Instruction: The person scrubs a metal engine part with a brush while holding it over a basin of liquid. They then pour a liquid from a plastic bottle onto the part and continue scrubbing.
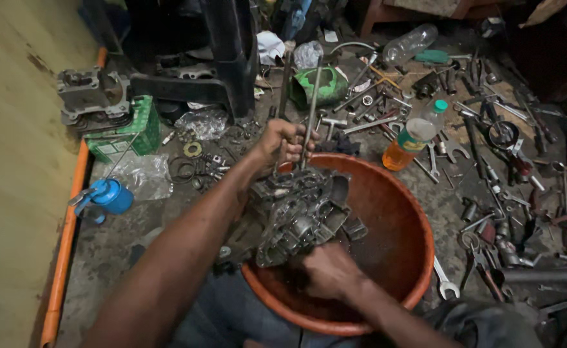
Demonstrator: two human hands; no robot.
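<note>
Over the orange basin [407,212] sat the grimy metal engine casing [299,216], tilted across the near-left rim and partly inside the bowl. The left hand [282,143] was up at the far edge of the casing, fingers [291,149] wrapped together around a long thin metal rod [310,106] that stood almost upright and ran down to the casing's top. The right hand [327,269] was low at the near side of the casing, pressed against its underside; its fingers were tucked beneath the metal, so I could not tell whether they were clamped or just bracing. The basin rested on a dirty concrete floor [113,248]. Off to the left lay a blue oil can [106,196] with a thin spout, just beside a crumpled clear plastic bag [143,175], and behind those a grey cylinder head [91,96] sat on a green box [127,134]. To the right of the basin stood a plastic bottle of orange liquid [412,140] with a green cap, among a wide scatter of spanners and sockets. One open-ended spanner [444,282] lay just beside the basin's right rim. A second, clear bottle [409,44] lay on its side farther back.
</note>
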